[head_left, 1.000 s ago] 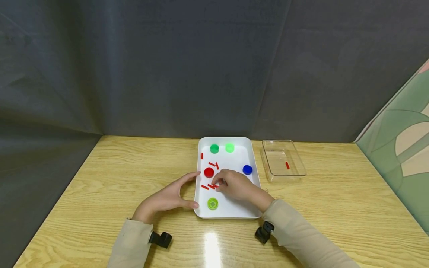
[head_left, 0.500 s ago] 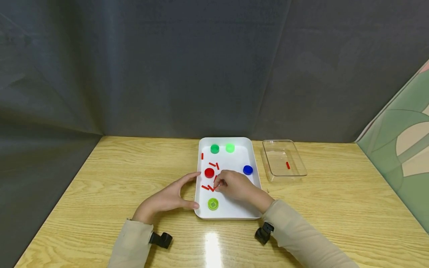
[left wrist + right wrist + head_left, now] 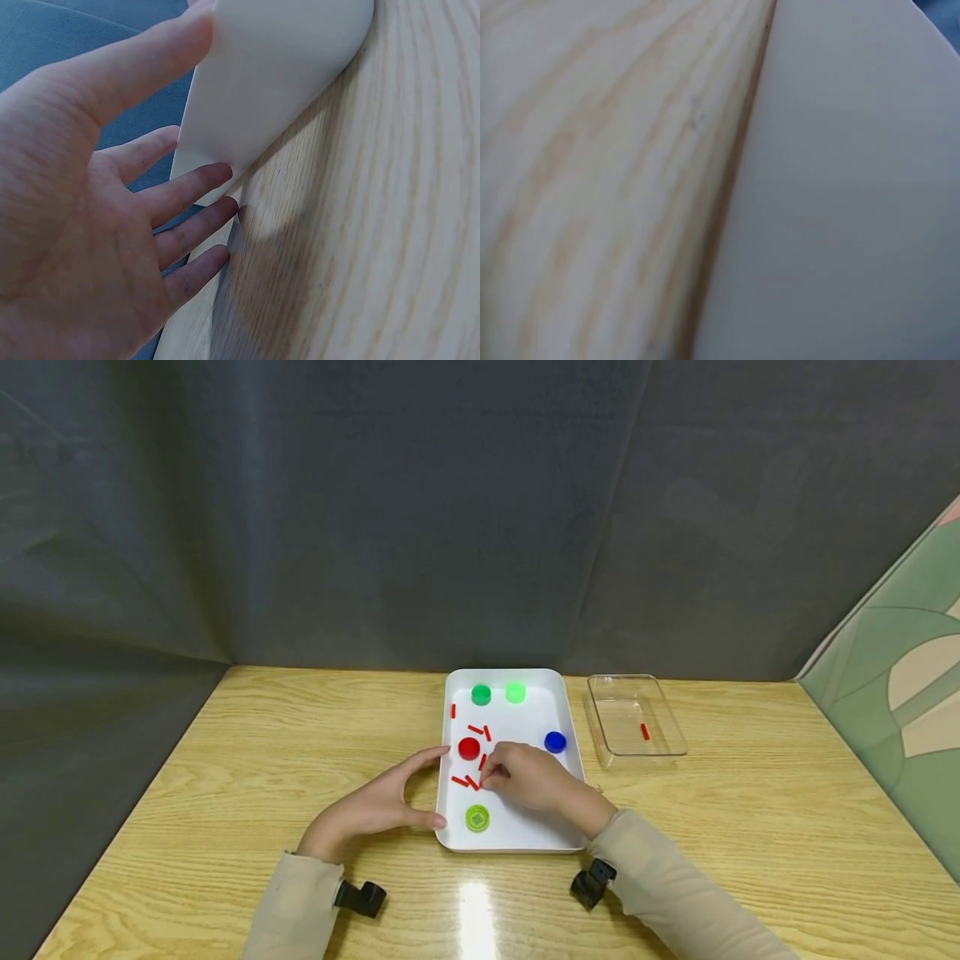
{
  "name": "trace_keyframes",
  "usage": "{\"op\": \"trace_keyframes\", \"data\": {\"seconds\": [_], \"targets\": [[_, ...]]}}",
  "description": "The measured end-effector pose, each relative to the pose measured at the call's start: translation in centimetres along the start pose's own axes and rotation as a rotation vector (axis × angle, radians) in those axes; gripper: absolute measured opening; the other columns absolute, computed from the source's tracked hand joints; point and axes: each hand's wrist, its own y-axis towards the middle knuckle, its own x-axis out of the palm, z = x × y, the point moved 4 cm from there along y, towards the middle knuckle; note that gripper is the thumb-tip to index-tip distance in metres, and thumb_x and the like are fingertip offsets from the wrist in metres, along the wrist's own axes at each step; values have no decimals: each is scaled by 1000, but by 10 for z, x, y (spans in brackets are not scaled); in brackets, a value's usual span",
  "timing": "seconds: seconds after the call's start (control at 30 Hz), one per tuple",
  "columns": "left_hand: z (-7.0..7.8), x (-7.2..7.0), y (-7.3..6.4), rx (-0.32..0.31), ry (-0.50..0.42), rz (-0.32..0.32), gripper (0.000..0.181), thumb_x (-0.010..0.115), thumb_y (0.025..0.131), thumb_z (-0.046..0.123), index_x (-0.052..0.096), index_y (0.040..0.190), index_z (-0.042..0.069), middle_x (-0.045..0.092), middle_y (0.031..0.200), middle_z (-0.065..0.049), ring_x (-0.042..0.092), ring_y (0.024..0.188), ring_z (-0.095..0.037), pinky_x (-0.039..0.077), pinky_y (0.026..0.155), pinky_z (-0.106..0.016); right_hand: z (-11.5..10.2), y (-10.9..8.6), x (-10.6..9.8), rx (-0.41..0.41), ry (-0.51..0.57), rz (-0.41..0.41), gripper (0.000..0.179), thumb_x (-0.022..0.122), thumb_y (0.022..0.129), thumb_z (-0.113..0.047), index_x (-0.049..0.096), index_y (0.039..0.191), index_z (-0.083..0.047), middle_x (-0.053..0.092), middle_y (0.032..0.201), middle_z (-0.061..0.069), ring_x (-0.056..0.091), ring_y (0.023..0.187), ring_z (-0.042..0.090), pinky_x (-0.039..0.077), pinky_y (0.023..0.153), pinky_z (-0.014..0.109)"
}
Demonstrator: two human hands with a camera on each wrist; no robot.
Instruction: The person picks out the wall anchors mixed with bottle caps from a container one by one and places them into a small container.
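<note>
A shallow white tray stands on the wooden table, with several short red sticks lying on its left side. My left hand steadies the tray's left wall, its thumb and fingertips spread along the rim. In the left wrist view, the straight fingers of the left hand touch the outer side of the tray. Over the tray's middle, my right hand has thumb and forefinger pinched at a red stick, mostly hidden by the fingertips. The right wrist view shows only the tray wall and table.
Inside the tray are a red cap, a blue cap, a yellow-green cap, a dark green cap and a light green cap. A clear box with one red stick stands right of the tray.
My right fingertips have shifted slightly right and down, uncovering a red stick below the red cap. The left hand stays in place.
</note>
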Motion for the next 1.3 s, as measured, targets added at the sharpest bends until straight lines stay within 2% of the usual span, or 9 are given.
{"op": "trace_keyframes", "data": {"seconds": [0.23,0.43,0.8,1.1,1.3], "targets": [[0,0,0,-2,-4,-1,95,87,77,23,33,155,18,30,158,-12,22,146,-33,16,116,-59,-2,-3,-6,22,5,15,4,73,91,-15,72,87,-12,64,81,-9,54,72,8,48,68,26],[-1,0,0,7,4,-1,94,87,77,23,33,155,18,30,159,-12,22,146,-32,17,116,-58,-5,-7,-14,39,-33,83,5,74,90,-15,73,86,-17,64,78,-11,53,69,7,46,65,25],[-2,0,1,3,4,-2,94,86,78,24,33,155,19,30,158,-11,23,146,-32,18,116,-58,-4,-16,-36,-53,6,231,4,75,88,-12,76,91,-15,64,79,-12,53,71,7,46,65,26],[-1,0,0,-3,3,4,95,87,77,22,33,155,17,31,158,-12,23,146,-32,17,116,-57,10,-24,-47,-72,29,348,4,75,89,-15,76,93,-14,69,86,-9,52,70,9,45,62,27],[0,-1,0,-5,4,5,94,86,78,22,32,155,17,31,157,-13,23,145,-33,18,116,-58,20,-31,-57,-58,40,393,4,73,91,-16,76,94,-15,70,90,-7,56,73,10,48,65,30]]}}
